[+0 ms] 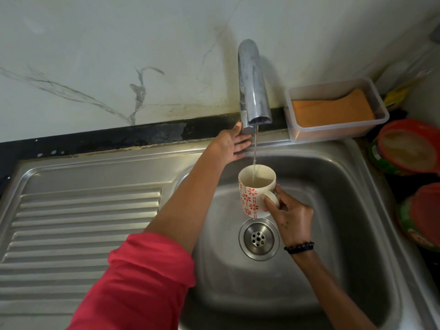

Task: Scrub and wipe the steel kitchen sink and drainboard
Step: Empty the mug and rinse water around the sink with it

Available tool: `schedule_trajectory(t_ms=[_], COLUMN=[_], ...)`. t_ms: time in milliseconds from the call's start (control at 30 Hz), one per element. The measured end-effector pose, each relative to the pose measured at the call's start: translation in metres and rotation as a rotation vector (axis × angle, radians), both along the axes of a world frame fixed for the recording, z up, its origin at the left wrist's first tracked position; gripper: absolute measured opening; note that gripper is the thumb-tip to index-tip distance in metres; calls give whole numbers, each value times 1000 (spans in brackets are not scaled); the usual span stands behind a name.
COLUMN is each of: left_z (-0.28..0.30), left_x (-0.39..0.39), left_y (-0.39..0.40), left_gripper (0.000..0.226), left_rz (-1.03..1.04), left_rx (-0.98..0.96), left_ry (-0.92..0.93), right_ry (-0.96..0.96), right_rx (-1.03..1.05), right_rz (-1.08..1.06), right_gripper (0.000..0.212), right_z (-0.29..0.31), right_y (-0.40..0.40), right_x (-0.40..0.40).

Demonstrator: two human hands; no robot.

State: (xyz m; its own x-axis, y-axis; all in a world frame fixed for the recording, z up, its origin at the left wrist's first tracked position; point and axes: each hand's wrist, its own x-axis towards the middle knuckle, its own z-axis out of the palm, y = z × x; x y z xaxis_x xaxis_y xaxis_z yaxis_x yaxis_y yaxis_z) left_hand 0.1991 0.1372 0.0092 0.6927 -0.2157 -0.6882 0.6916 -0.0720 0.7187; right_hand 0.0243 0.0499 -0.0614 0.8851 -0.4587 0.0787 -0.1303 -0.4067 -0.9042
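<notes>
Sink (333,186) under running tap (253,86), drainboard (83,222) on its left side.
Right hand (289,216) grips mug (256,190) by the handle, fingers curled on it, over drain (259,238); water falls into mug. Left hand (234,146) at tap base, fingers straight and together. Plastic tub (338,133) with orange cloth (333,110) at sink's far right corner. Red-green packs (409,148) on the right edge, print unreadable.
</notes>
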Motion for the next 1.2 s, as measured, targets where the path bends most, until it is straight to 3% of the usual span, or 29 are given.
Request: schedule_trajectory(t_ms=[167, 267, 333, 433, 500, 600, 667, 767, 867, 1000, 1133, 1200], left_z=[4, 5, 5, 14, 19, 18, 14, 9, -2, -33, -71, -83], left_x=[-5, -8, -11, -17, -22, -31, -36, -31, -26, -51, -84, -95], left_y=[-9, -14, -13, -16, -22, -24, -20, -16, -7, 19, 41, 46], left_gripper=[38, 26, 26, 33, 34, 30, 28, 35, 45, 56, 58, 61], left_rz=[90, 130, 5, -378, -439, -444, -469, -536, -572, -511, -856, -932], left_rx=[-1, 101, 333, 965, 1145, 1127, 1113, 1270, 1238, 1054, 1061, 1097], left_ry=[-33, -196, -433, -748, -844, -896, -935, -1005, -1075, -1025, -953, -910], right_ry=[-22, -56, -41, 28, 104, 252, 356, 522, 632, 606, 481, 447], right_rx=[-73, -115, -130, -115, -124, -122, -182, -288, -392, -653, -786, -842], right_rz=[4, 26, 27, 85, 133, 206, 233, 275, 228, 149, 221, 265], right_gripper=[29, 26, 27, 32, 29, 9, 14, 30, 20, 28, 25, 28], right_z=[2, 5, 7, 9, 16, 31, 39, 49, 57, 80, 104, 108], right_y=[-8, -13, -16, -23, -31, -45, -56, -73, -84, -69, -34, -23], right_x=[3, 4, 2, -2, -11, -24, -30, -30, -13, 38, 75, 73])
